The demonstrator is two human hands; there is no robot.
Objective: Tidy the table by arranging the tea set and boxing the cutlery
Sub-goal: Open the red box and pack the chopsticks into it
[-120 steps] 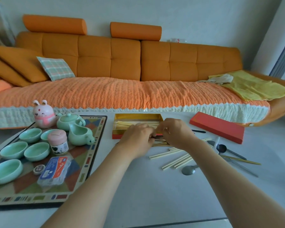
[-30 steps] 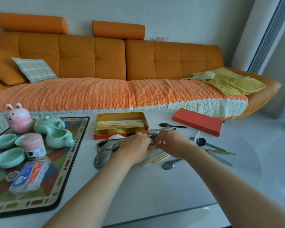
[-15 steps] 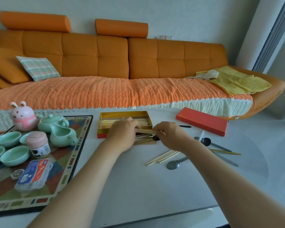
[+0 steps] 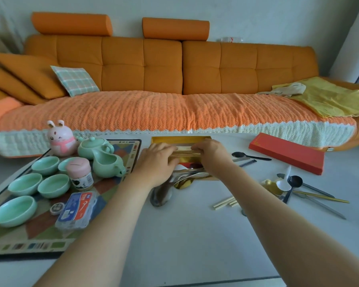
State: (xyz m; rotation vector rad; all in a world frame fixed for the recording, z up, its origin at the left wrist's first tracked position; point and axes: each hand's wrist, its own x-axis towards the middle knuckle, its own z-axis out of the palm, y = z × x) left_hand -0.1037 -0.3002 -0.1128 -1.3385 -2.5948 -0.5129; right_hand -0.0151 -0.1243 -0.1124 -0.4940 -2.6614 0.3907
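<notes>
At the centre of the frame both hands meet over the gold box (image 4: 180, 139). The left hand (image 4: 155, 160) and right hand (image 4: 212, 156) curl their fingers round the two ends of a bundle of chopsticks (image 4: 187, 151), holding it across the box. Spoons (image 4: 184, 179) lie just below the box. The red lid (image 4: 286, 157) sits at the right. The teapot (image 4: 93, 147) and cups (image 4: 25, 184) stand on the mat (image 4: 39, 235) at the left.

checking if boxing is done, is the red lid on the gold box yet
No, the red lid lies on the table, apart from the gold box.
</notes>
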